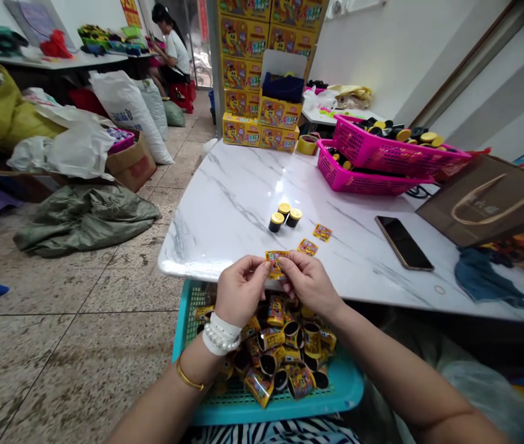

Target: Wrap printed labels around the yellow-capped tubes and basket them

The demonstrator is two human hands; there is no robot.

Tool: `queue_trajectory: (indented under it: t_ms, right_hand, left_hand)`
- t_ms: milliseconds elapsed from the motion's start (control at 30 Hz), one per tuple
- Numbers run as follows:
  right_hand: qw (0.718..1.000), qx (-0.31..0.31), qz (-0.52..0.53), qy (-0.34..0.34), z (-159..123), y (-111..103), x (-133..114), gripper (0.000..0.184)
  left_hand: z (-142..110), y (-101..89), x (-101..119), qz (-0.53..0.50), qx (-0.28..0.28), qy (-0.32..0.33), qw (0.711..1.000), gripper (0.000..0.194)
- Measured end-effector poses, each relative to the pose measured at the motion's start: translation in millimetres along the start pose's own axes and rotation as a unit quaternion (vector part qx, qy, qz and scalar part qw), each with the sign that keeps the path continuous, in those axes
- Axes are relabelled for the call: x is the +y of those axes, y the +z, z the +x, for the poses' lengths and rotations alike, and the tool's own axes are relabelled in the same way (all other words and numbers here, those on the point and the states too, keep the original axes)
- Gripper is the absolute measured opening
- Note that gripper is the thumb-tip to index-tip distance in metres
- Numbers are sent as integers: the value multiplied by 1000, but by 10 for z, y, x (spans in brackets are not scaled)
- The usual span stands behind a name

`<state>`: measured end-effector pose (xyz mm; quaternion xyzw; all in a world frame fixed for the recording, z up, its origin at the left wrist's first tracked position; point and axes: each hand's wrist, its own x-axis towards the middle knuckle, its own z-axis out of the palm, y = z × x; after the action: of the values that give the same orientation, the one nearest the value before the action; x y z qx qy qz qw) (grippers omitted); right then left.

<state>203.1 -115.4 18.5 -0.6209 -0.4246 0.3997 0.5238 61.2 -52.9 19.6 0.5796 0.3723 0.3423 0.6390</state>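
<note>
Between my two hands is a small printed sleeve [276, 264], orange and yellow. My left hand [242, 288] pinches its left edge, while the fingers of my right hand [307, 280] grip the right side. Below them a turquoise basket [349, 394] holds many black cups [269, 362] wrapped in similar printed sleeves. On the table just beyond my hands stand three black cups with yellow lids [277, 221], close together. Two more flat printed sleeves [308, 247] lie to the right of these.
Two stacked pink baskets [382, 176] with black and yellow pieces stand on the marble-patterned table [224, 197]. A phone [403, 243], a paper bag [488, 197] and a blue cloth [486, 277] lie to the right. Printed boxes [243, 74] are stacked behind. A person [173, 52] sits at another table.
</note>
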Motion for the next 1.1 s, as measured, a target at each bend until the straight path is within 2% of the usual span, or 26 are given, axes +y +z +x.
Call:
queue_trajectory:
  t_ms: [133,233,367,700,867,1000,1100]
  right_hand:
    - [999,42,22,-10,-57,85,63,45]
    - [999,41,33,-11,-85,93,103,46]
    - [999,37,22,-30,-106,92,129,47]
    - [992,34,-75,-100,-95,108,154,49]
    - [989,45,-91,-106,-93,134,133,48]
    - [987,29,-106,-120,-126,127,121,47]
    - [989,35,-89,-115,-163,114,105,47]
  left_hand:
    - [-181,19,-20,-16,73,39,996,20]
    - [-308,12,-23,9,95,83,992,19]
    - [-340,4,-30,42,97,106,989,21]
    - [-319,-19,-42,1,95,88,992,19]
    - [-340,-47,-61,48,103,99,989,19]
    - [-290,-77,-77,76,93,121,985,13]
    - [-269,-80,-85,5,52,55,997,16]
